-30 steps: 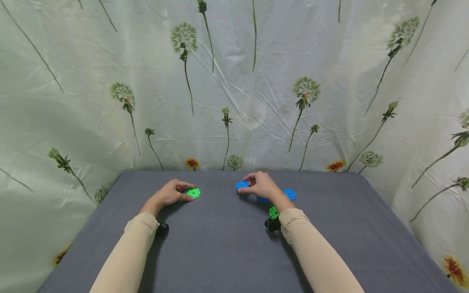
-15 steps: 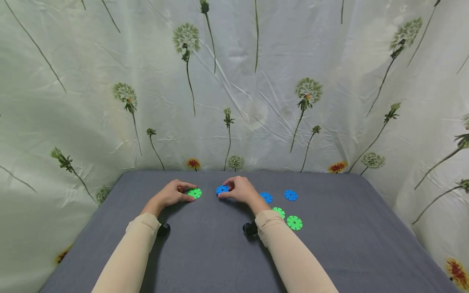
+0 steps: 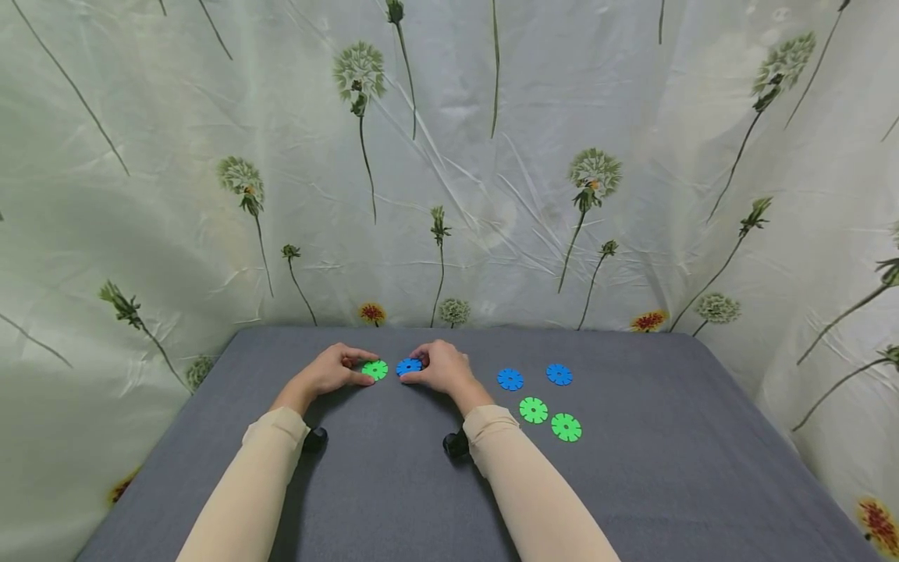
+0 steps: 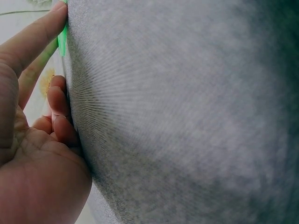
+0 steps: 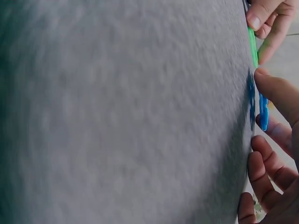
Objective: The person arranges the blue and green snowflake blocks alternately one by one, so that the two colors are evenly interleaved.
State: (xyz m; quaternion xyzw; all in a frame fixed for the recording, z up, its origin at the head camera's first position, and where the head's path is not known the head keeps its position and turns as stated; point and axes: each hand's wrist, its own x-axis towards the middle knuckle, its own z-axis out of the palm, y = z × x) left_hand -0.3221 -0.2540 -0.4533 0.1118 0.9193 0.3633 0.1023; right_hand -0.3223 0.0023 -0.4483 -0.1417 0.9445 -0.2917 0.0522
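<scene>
Near the table's far edge, a green notched plastic disc lies between the thumb and forefinger of my left hand, which pinches it by its edges. Just to the right, my right hand pinches a blue notched disc between thumb and forefinger. In the right wrist view the blue disc is close over the cloth, with a dark bluish patch beneath it. A small gap separates the two discs in the head view. The left wrist view shows only a sliver of the green disc.
Two more blue discs lie flat right of my right hand. Nearer me are two green discs. A grey cloth covers the table, and a flower-printed curtain hangs behind it.
My right hand has moved left with the blue disc, from mid-table to beside the green one. The loose discs its arm covered now show. My left hand has stayed on the green disc.
</scene>
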